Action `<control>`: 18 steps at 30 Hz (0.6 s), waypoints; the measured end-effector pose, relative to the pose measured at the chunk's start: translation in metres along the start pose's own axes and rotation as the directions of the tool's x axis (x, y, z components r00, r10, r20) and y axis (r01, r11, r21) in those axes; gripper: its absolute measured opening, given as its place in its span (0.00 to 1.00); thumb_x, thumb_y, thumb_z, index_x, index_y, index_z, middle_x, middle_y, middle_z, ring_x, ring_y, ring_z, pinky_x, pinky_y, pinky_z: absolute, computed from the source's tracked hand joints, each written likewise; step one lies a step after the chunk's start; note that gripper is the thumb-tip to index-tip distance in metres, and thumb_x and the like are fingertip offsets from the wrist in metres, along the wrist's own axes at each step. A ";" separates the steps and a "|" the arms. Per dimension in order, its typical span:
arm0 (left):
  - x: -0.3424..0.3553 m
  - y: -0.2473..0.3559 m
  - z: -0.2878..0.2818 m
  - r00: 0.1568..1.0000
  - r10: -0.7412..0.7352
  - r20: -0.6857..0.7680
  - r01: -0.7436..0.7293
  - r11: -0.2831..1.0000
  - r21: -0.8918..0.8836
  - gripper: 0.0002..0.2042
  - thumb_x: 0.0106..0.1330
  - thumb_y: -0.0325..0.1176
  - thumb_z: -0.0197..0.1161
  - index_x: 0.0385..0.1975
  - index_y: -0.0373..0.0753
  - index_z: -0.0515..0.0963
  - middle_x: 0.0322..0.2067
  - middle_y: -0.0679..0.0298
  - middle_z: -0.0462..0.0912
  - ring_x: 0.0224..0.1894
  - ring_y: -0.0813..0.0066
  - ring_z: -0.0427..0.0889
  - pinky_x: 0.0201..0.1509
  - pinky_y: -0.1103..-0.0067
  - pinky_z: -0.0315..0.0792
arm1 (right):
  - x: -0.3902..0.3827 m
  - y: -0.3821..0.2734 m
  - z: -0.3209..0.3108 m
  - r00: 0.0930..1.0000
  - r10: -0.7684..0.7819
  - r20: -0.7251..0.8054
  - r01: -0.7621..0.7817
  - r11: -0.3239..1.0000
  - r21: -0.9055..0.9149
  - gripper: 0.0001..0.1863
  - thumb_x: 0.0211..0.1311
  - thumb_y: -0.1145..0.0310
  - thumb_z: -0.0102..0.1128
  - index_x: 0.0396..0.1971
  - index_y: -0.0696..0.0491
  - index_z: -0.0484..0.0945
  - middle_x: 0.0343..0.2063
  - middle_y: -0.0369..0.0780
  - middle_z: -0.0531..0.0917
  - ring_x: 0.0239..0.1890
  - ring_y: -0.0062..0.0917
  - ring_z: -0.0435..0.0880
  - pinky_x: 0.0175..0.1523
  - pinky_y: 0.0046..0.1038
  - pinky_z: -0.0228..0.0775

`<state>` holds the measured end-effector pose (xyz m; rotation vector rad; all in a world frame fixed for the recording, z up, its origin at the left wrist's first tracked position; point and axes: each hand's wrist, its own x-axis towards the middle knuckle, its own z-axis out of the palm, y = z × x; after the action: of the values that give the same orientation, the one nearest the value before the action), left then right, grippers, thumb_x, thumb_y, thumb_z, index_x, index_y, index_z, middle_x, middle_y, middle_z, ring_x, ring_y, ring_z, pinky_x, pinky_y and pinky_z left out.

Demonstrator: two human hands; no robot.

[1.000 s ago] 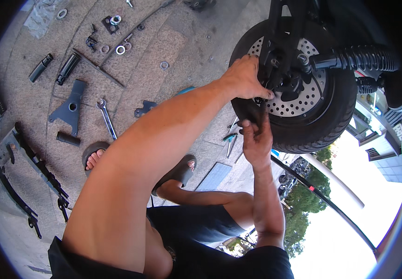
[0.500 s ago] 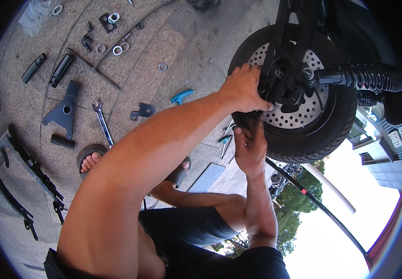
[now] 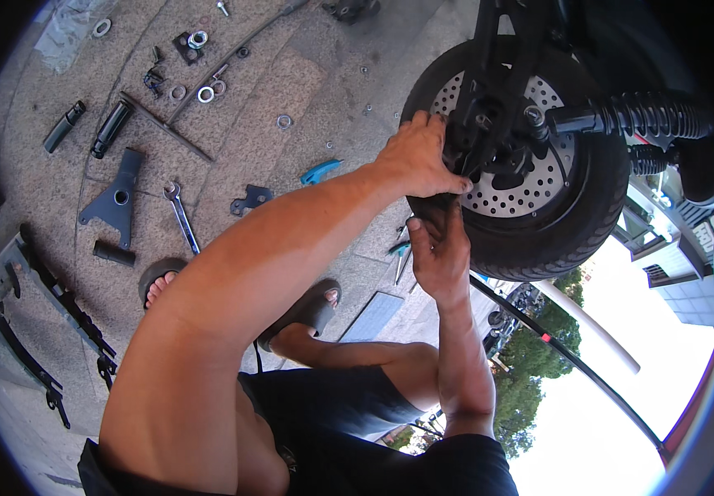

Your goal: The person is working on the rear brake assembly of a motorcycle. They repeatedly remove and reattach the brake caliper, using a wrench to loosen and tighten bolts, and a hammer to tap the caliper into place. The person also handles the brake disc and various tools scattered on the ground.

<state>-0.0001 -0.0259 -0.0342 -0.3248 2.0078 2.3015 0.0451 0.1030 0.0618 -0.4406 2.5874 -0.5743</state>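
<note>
My left hand [image 3: 416, 159] reaches across to the wheel, its fingers and thumb curled round a black part, seemingly a brake caliper [image 3: 461, 157], at the edge of the drilled brake disc [image 3: 512, 201]. Just below it, my right hand [image 3: 442, 260] is raised with its thumb apart from the fingers. Those fingertips press up under the same dark area, against the tyre [image 3: 530, 253] or a part in front of it; what they grip is hidden. Black fork arms [image 3: 497, 78] and a coil-spring shock absorber [image 3: 650, 116] meet at the wheel's hub.
On the paving lie a combination wrench [image 3: 181, 217], a black triangular bracket [image 3: 121, 196], a small black plate [image 3: 252, 199], a blue-handled tool [image 3: 320, 171], several washers and black tubes. Long black frame pieces [image 3: 38, 310] rest at the left. My sandalled foot [image 3: 307, 312] stands below the wheel.
The wheel and both hands have shifted slightly left and up in the picture, as the view moved. The hands keep nearly the same hold beside the disc.
</note>
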 end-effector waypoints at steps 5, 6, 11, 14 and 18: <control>-0.001 -0.002 0.000 1.000 0.006 -0.023 -0.006 1.000 -0.010 0.46 0.39 0.50 0.77 0.56 0.26 0.65 0.51 0.46 0.69 0.58 0.49 0.69 0.62 0.68 0.66 | -0.001 -0.007 0.003 0.998 0.034 0.044 -0.033 0.999 -0.040 0.44 0.60 0.69 0.62 0.65 0.71 0.42 0.43 0.51 0.81 0.39 0.33 0.85 0.40 0.27 0.77; -0.001 -0.002 0.000 1.000 0.007 -0.025 -0.008 1.000 -0.005 0.46 0.39 0.51 0.77 0.56 0.26 0.66 0.51 0.46 0.69 0.58 0.49 0.69 0.62 0.69 0.66 | 0.000 -0.008 0.002 0.998 0.036 0.054 -0.033 0.997 -0.064 0.45 0.59 0.68 0.62 0.65 0.71 0.41 0.42 0.51 0.82 0.38 0.34 0.85 0.40 0.27 0.77; -0.002 -0.001 0.000 0.999 0.008 -0.035 -0.008 1.000 0.000 0.47 0.38 0.51 0.77 0.56 0.27 0.66 0.50 0.47 0.70 0.58 0.50 0.69 0.62 0.69 0.66 | 0.001 -0.010 0.002 0.995 0.068 0.077 -0.061 0.994 -0.089 0.44 0.60 0.67 0.62 0.64 0.71 0.42 0.40 0.52 0.82 0.39 0.33 0.85 0.41 0.27 0.77; -0.001 -0.002 0.002 0.999 0.021 -0.037 -0.021 1.000 -0.001 0.48 0.38 0.52 0.77 0.57 0.27 0.65 0.51 0.47 0.70 0.59 0.50 0.69 0.62 0.69 0.66 | 0.001 -0.011 0.001 0.990 0.097 0.106 -0.087 0.991 -0.097 0.42 0.63 0.69 0.60 0.63 0.72 0.41 0.44 0.52 0.80 0.42 0.30 0.83 0.43 0.24 0.77; 0.000 -0.015 0.005 0.996 0.073 -0.051 -0.074 0.997 -0.021 0.47 0.42 0.54 0.75 0.59 0.27 0.64 0.55 0.45 0.68 0.61 0.51 0.67 0.64 0.70 0.64 | 0.002 -0.011 0.002 0.989 0.083 0.120 -0.067 0.989 -0.129 0.44 0.63 0.68 0.60 0.64 0.72 0.38 0.44 0.53 0.80 0.42 0.31 0.84 0.43 0.25 0.77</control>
<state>0.0027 -0.0191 -0.0479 -0.3179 2.0509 2.3852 0.0466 0.0918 0.0645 -0.4039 2.5162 -0.3489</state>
